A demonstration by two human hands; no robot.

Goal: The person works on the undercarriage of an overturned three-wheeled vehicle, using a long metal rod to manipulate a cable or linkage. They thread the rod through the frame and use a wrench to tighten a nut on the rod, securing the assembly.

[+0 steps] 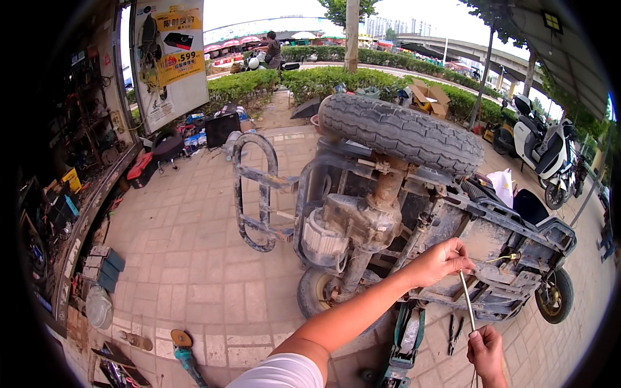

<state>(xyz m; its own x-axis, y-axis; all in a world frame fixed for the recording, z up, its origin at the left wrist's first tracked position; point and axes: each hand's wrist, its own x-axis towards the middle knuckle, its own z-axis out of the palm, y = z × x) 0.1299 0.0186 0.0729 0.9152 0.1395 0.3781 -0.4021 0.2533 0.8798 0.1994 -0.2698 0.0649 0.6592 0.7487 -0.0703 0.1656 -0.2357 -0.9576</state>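
Note:
My left hand reaches across to the underside of an overturned three-wheeled vehicle, its fingers pinched at the upper end of a thin pale rod. Lower down, my right hand is closed around the other end of this rod, and a thin strand hangs below the fist. The vehicle lies on its side, with a worn rear tyre on top and the dirty axle housing facing me. A yellow connector on a wire lies against the frame just right of my left hand.
A green floor jack stands at the vehicle's near side, with black-handled pliers on the paving beside it. An angle grinder lies at lower left. Grey boxes line the shop edge. A white scooter is parked far right.

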